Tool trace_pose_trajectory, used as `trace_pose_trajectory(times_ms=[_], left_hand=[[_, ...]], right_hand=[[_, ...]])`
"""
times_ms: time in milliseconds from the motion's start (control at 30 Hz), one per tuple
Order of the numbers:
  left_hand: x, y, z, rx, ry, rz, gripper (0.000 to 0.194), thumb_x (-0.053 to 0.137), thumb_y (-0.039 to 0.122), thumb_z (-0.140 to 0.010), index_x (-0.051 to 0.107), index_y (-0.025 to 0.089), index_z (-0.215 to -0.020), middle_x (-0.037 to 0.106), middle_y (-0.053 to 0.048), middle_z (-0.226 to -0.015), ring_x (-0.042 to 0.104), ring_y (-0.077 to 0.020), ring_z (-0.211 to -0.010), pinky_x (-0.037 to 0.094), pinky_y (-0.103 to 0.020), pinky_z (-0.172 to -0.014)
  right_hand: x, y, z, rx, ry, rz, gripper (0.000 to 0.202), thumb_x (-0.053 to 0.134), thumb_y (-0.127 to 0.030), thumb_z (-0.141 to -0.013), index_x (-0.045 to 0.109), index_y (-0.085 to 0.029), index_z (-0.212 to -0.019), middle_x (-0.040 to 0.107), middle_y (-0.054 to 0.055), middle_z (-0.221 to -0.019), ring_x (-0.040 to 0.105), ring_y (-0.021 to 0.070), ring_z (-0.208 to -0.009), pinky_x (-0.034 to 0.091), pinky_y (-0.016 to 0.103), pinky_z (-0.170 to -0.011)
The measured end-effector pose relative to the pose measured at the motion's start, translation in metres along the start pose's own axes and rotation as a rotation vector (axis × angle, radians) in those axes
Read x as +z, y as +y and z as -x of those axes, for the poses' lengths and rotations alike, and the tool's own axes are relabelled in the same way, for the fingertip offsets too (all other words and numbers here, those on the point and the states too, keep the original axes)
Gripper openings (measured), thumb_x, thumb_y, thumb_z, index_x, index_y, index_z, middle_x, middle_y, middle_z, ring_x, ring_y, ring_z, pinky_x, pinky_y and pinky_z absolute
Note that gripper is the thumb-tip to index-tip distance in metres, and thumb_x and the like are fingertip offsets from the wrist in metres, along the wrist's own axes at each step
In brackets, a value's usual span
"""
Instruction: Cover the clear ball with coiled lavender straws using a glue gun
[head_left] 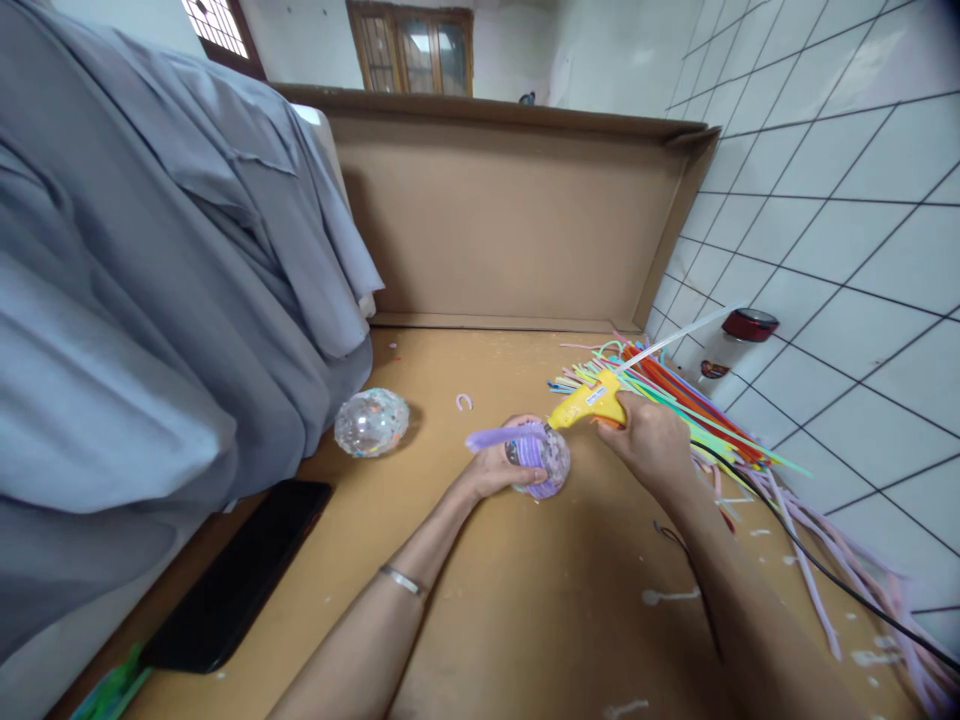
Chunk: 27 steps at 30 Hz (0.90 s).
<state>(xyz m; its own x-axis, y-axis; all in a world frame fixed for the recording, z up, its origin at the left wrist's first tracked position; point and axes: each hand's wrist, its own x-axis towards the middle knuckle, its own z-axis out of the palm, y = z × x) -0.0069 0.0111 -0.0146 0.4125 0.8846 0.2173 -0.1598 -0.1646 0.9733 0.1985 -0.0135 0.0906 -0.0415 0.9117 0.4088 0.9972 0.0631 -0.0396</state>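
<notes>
My left hand (499, 470) is wrapped round a clear ball (556, 462) whose near side is partly covered with rows of purple pipe cleaner. A loose end of the purple pipe cleaner (491, 437) sticks out to the left over my fingers. In my right hand (652, 440) is a yellow hot glue gun (589, 400), its nozzle tip at the top of the ball beside the purple rows. A long clear glue stick (675, 335) runs out of the gun's back. Whether the nozzle touches the ball I cannot tell.
Another clear ball (372, 423) sits left, near grey cloth (300, 230). A black phone (240, 575) lies front left. Coloured pipe cleaners (675, 395) and a red-lidded jar (739, 340) stand by the tiled wall. The gun's black cord (810, 565) trails right. A cardboard panel (510, 220) stands behind.
</notes>
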Motion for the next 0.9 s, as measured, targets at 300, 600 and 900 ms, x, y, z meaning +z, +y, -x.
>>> trace_pose_trajectory(times_ms=[300, 600, 900], left_hand=[[0.0025, 0.0084, 0.0008, -0.026, 0.045, -0.067, 0.083, 0.086, 0.038, -0.046, 0.052, 0.015, -0.118, 0.061, -0.009, -0.108, 0.059, -0.0222, -0.096, 0.046, -0.03, -0.085], [0.0005, 0.0012, -0.0003, -0.002, 0.017, -0.037, 0.081, 0.085, 0.036, -0.048, 0.052, 0.017, -0.118, 0.057, -0.009, -0.115, 0.056, -0.0227, -0.101, 0.046, -0.03, -0.086], [0.0038, 0.0087, 0.0004, -0.026, 0.059, -0.073, 0.082, 0.087, 0.036, -0.044, 0.054, 0.016, -0.116, 0.061, -0.008, -0.11, 0.058, -0.0229, -0.099, 0.045, -0.031, -0.088]], right_hand=[[-0.001, 0.0011, 0.0008, -0.02, 0.026, -0.021, 0.02, 0.053, -0.036, -0.078, 0.061, -0.018, -0.079, 0.063, 0.006, -0.069, 0.053, 0.0176, -0.06, 0.018, 0.026, -0.052], [-0.0013, -0.0007, -0.0005, -0.009, -0.003, -0.014, 0.019, 0.054, -0.035, -0.078, 0.061, -0.017, -0.081, 0.066, 0.008, -0.076, 0.054, 0.0182, -0.064, 0.02, 0.026, -0.053], [-0.0006, 0.0011, -0.0009, -0.02, -0.005, -0.012, 0.019, 0.054, -0.035, -0.078, 0.06, -0.018, -0.079, 0.065, 0.007, -0.073, 0.054, 0.0185, -0.063, 0.02, 0.027, -0.053]])
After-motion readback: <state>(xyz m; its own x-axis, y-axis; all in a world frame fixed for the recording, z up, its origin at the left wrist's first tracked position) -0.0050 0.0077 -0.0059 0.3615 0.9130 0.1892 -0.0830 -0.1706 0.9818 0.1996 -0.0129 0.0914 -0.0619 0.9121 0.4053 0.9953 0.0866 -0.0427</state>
